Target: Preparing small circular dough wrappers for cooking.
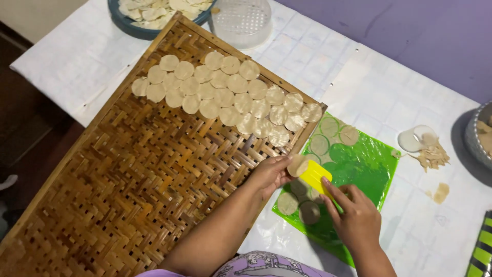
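We are holding a thin round dough disc [296, 165] in our left hand [269, 176], fingers pinched on its near edge, right at the lower right rim of the woven bamboo tray [154, 174]. Our right hand [356, 218] is gripping a yellow scraper [316, 177] — its blade is pointing up and left, its tip touching the underside of that disc. So the disc is lying just up and left of the right hand and directly at the left hand's fingertips; the left is the nearer one. More cut discs [307, 205] are sitting on the green plastic sheet [369, 174] beneath both hands, while the rows of laid-out discs [230, 95] are lying further up the tray — well apart from the held one.
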